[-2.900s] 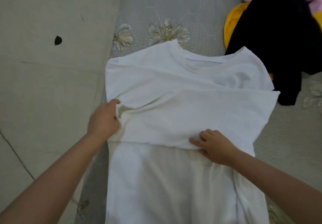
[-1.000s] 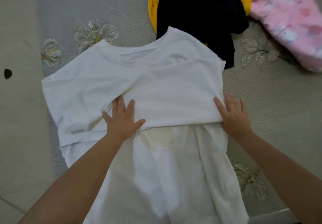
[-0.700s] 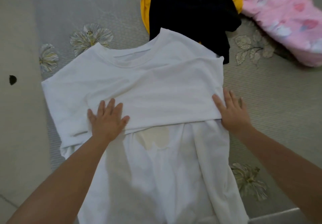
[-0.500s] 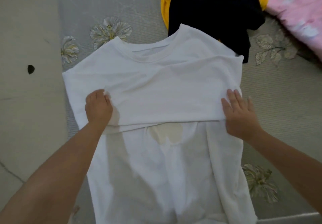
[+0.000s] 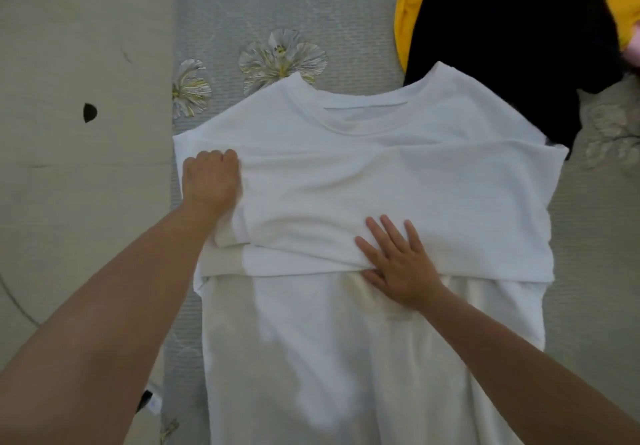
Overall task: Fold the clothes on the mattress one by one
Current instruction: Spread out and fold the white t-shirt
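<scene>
A white t-shirt [image 5: 398, 185] lies flat on the grey flowered mattress [image 5: 277, 1], collar away from me. Both sleeves are folded in across the chest as a wide band. My left hand [image 5: 209, 181] sits at the band's left end, fingers curled round the cloth of the folded sleeve. My right hand [image 5: 398, 261] lies flat with straight, spread fingers on the band's lower edge near the middle, pressing it down. The shirt's lower half runs toward me between my forearms.
A black garment [image 5: 512, 36] lies over a yellow one [image 5: 408, 12] at the back right, touching the shirt's right shoulder. A strip of pink cloth [image 5: 635, 43] shows at the right edge. Left of the mattress is tiled floor [image 5: 79, 133].
My right hand moved from the band's right end to its lower middle. My left hand went from flat on the cloth to curled at the band's left end, which it drew leftward.
</scene>
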A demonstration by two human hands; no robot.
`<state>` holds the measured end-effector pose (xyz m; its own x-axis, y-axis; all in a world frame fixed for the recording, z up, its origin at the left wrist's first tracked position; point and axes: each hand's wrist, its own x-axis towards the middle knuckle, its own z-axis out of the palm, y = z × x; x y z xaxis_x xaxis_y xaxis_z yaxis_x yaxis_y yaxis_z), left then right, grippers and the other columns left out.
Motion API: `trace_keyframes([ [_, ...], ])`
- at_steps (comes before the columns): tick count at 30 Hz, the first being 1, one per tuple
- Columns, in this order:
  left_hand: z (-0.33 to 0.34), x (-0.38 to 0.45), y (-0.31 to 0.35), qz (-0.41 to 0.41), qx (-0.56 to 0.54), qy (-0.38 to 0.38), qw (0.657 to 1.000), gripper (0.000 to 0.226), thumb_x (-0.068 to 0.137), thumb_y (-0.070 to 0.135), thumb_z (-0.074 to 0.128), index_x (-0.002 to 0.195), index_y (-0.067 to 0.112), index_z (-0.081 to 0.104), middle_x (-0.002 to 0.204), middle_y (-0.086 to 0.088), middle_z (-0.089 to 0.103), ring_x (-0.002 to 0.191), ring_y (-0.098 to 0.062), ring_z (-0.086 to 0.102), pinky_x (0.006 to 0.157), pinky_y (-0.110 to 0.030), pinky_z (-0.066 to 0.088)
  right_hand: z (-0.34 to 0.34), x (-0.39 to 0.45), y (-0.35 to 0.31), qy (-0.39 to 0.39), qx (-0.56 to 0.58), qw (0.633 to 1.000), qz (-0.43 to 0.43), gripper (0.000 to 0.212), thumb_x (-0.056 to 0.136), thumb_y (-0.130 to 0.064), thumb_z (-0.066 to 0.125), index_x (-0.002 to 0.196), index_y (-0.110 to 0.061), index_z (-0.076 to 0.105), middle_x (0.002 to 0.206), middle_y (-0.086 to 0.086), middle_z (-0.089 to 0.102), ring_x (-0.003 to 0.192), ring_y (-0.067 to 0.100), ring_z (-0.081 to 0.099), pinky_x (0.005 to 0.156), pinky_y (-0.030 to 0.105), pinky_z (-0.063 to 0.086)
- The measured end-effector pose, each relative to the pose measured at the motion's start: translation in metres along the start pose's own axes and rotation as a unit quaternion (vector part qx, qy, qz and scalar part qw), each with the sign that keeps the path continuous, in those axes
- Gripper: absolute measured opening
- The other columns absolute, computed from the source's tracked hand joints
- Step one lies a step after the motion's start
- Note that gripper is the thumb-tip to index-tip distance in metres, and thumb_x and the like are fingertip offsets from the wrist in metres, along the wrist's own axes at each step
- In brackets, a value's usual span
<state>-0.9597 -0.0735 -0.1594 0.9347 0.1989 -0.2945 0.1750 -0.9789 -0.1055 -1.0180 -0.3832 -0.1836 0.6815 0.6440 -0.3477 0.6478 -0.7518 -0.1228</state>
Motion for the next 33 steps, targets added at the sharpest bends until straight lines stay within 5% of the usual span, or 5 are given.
trace_keyframes([
  [11, 0.013, -0.042, 0.038, 0.126, -0.110, 0.150, 0.975, 0.040, 0.086, 0.019, 0.043, 0.117, -0.002, 0.057, 0.128, -0.026, 0.051, 0.121, -0.044, 0.046, 0.101, -0.058, 0.030, -0.015, 0.009, 0.000, -0.077, -0.057, 0.995, 0.017, 0.071, 0.095, -0.049, 0.002, 0.115, -0.021, 0.065, 0.122, 0.013, 0.061, 0.110, 0.035, 0.059, 0.082, 0.059, 0.046],
  [17, 0.057, -0.080, 0.042, 0.063, -0.082, -0.104, 0.989, 0.063, 0.095, 0.046, 0.032, 0.147, 0.021, 0.008, 0.155, -0.005, -0.006, 0.143, -0.022, -0.006, 0.112, -0.046, -0.008, -0.013, 0.006, -0.005, -0.030, 0.013, 0.999, 0.015, 0.051, 0.082, -0.035, 0.063, 0.127, -0.015, 0.054, 0.137, 0.019, 0.045, 0.123, 0.043, 0.044, 0.098, 0.063, 0.030],
  [26, 0.061, -0.199, 0.100, 0.174, -0.127, 0.015, 0.976, 0.056, 0.084, 0.032, 0.042, 0.123, -0.008, 0.051, 0.131, -0.030, 0.046, 0.120, -0.048, 0.043, 0.097, -0.062, 0.032, 0.036, -0.179, -0.015, -0.032, 0.003, 0.986, 0.161, 0.049, 0.080, -0.039, 0.061, 0.115, -0.004, 0.063, 0.124, 0.029, 0.054, 0.110, 0.047, 0.054, 0.079, 0.069, 0.039],
  [29, 0.079, -0.282, 0.131, 0.187, -0.124, -0.070, 0.972, 0.065, 0.095, 0.044, 0.022, 0.113, -0.006, 0.060, 0.120, -0.028, 0.056, 0.107, -0.047, 0.055, 0.083, -0.065, 0.040, 0.052, -0.265, -0.005, -0.129, 0.032, 0.968, 0.212, 0.074, 0.092, -0.056, 0.016, 0.113, -0.001, 0.063, 0.116, 0.032, 0.058, 0.103, 0.049, 0.058, 0.075, 0.063, 0.045],
  [33, 0.095, -0.358, 0.160, 0.146, -0.116, -0.184, 0.965, 0.080, 0.095, 0.050, 0.005, 0.113, -0.006, 0.060, 0.120, -0.029, 0.056, 0.106, -0.047, 0.056, 0.081, -0.065, 0.040, 0.068, -0.309, -0.002, -0.118, 0.152, 0.924, 0.331, 0.047, 0.089, -0.041, 0.048, 0.105, 0.002, 0.057, 0.094, 0.024, 0.063, 0.088, 0.038, 0.062, 0.073, 0.038, 0.046],
])
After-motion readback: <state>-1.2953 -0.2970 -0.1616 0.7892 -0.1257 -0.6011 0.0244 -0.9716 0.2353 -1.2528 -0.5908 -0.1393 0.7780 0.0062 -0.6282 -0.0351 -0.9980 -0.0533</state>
